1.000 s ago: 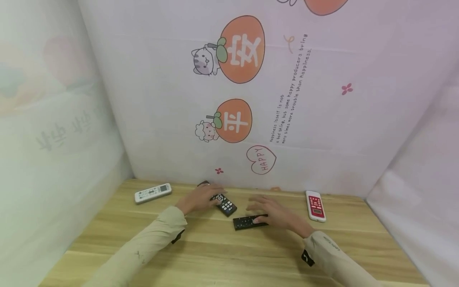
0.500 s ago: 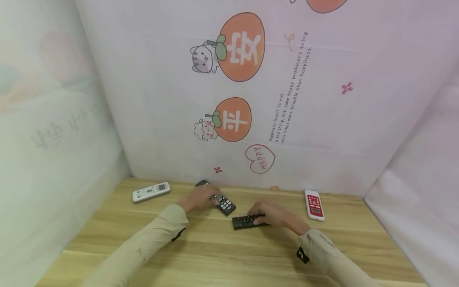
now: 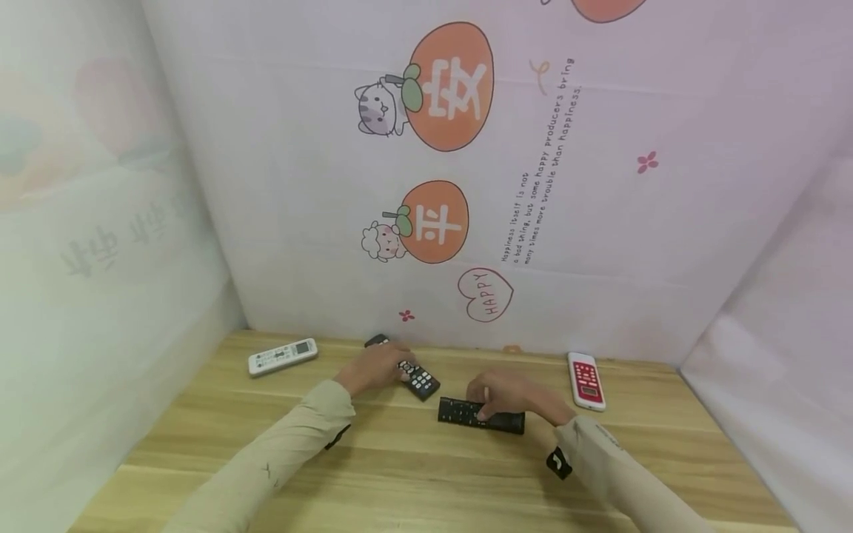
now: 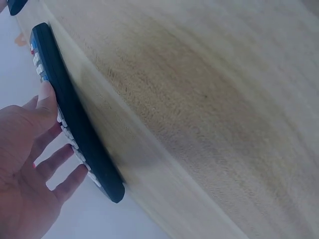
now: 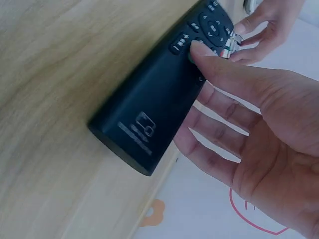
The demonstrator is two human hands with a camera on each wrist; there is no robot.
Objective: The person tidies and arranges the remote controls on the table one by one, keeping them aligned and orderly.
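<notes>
My left hand [image 3: 378, 366] holds a dark remote control with white buttons [image 3: 423, 383], lying slantwise near the back wall. In the left wrist view its thumb is on the near edge of this remote [image 4: 75, 112], while the other fingers reach over to the far side. To the right, my right hand [image 3: 508, 391] pinches a second, all-black remote control [image 3: 504, 422]. The right wrist view shows the thumb on the buttons of this black remote [image 5: 144, 104], with the fingers at its far long edge.
A white remote [image 3: 283, 357] with a small screen lies at the back left of the wooden table [image 3: 400, 474]. On the right is a white remote with a red face [image 3: 587, 381]. Printed cloth walls [image 3: 320, 222] enclose the table at the back and both sides.
The right hand's fingers have drawn in around the black remote, which has turned slightly and shifted right, so its right end now shows. The left hand has stayed almost in place.
</notes>
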